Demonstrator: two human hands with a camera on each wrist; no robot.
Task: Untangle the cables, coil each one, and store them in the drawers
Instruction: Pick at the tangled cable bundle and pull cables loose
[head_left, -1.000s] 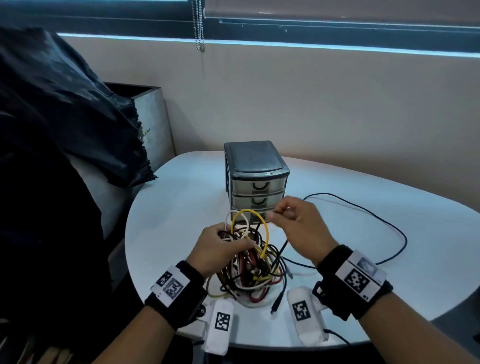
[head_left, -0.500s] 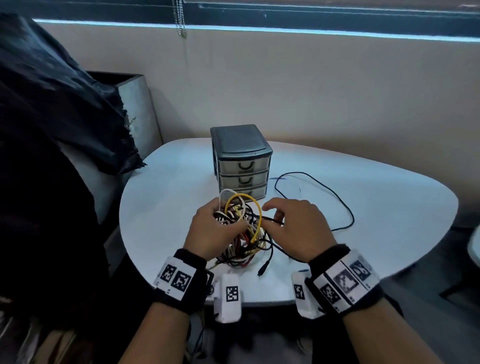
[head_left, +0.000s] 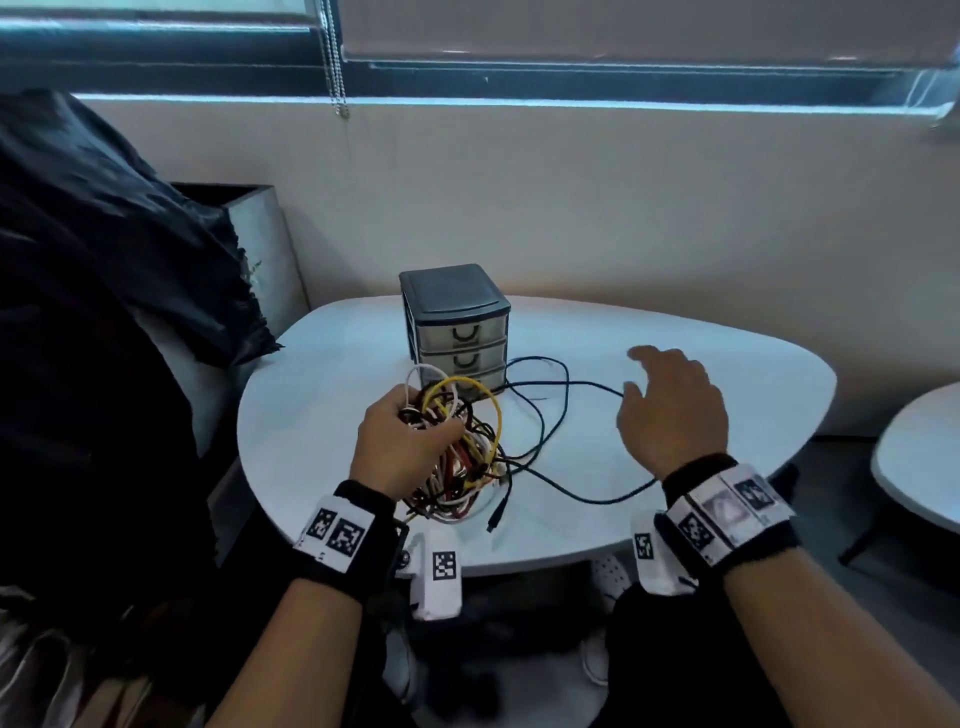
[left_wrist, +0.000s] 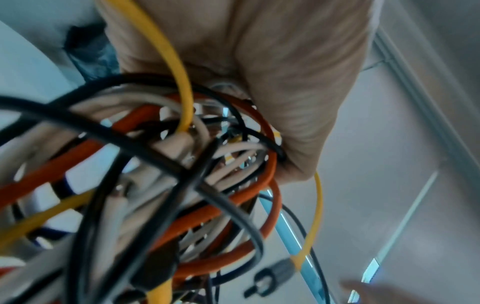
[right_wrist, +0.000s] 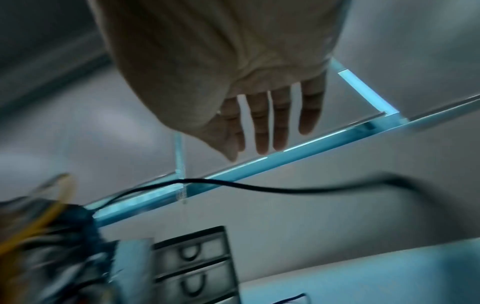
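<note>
While the left hand (head_left: 402, 447) grips the cable tangle (head_left: 457, 452) with fingers curled into the upper strands, the bundle rests on the near part of the white table (head_left: 701, 509), just in front of the drawer unit (head_left: 454, 325). The left wrist view confirms it: yellow, orange, black and pale cables pass under the curled fingers (left_wrist: 298, 102).

The right hand (head_left: 670, 410) is open, fingers straight and spread, holding nothing. It hovers above the table to the right of the tangle. A black cable (head_left: 566, 384) runs out of the tangle in loose loops on the table below and beside this hand; its plug end (head_left: 497, 514) lies near the table's front edge.

Risks, as judged:
- Pulling the black cable while the left hand clamps many strands at once could tighten knots instead of freeing it.
- A hard tug could drag the whole tangle, or the light drawer unit, across the table.
- The plug end near the edge may slide off.
- All three drawers look closed; one needs opening before storing.

Writing: none legible. Only square black-and-white marker patterns on the wristbands (head_left: 337, 532).
</note>
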